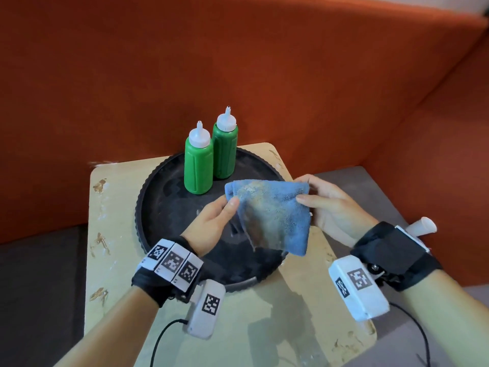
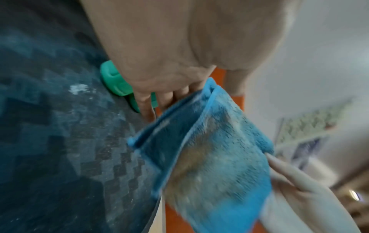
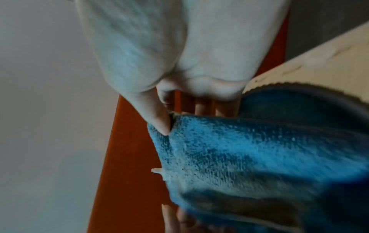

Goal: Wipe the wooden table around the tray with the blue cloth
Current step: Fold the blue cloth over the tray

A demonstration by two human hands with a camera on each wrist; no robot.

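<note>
A folded blue cloth [image 1: 272, 215], stained brown in the middle, hangs in the air above the round black tray [image 1: 158, 207]. My left hand [image 1: 225, 207] pinches its left top corner between thumb and fingers. My right hand [image 1: 307, 192] pinches the right top corner. The tray sits on a small pale wooden table [image 1: 113, 234]. The left wrist view shows the cloth [image 2: 215, 165] over the tray's patterned floor [image 2: 60, 141]. The right wrist view shows my thumb [image 3: 157, 116] pressed on the cloth's edge [image 3: 239, 149].
Two green squeeze bottles [image 1: 199, 165] [image 1: 225, 149] with white nozzle caps stand at the back of the tray. An orange sofa back [image 1: 238, 62] rises behind and to the right of the table. Grey floor lies on both sides. Cables trail from my wrist cameras.
</note>
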